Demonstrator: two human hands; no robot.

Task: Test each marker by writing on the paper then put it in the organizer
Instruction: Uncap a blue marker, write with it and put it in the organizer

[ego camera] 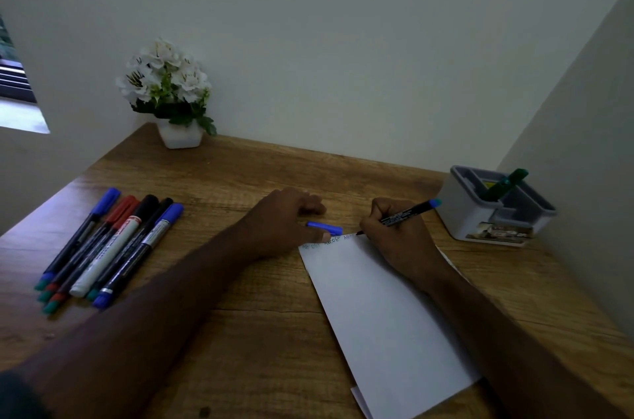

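My right hand (398, 240) grips a black marker with a blue end (408, 212), its tip touching the top edge of the white paper (387, 315), where a short row of writing shows. My left hand (284, 223) rests at the paper's top left corner and holds a blue cap (326, 228) under its fingers. Several capped markers (109, 243) in blue, red, black and white lie side by side at the left of the table. The grey and white organizer (480, 216) stands at the right with one green marker (504, 183) in it.
A white pot of white flowers (171, 92) stands at the back left of the wooden table (240, 332). Walls close in behind and on the right, close to the organizer. A second sheet peeks from under the paper's near corner.
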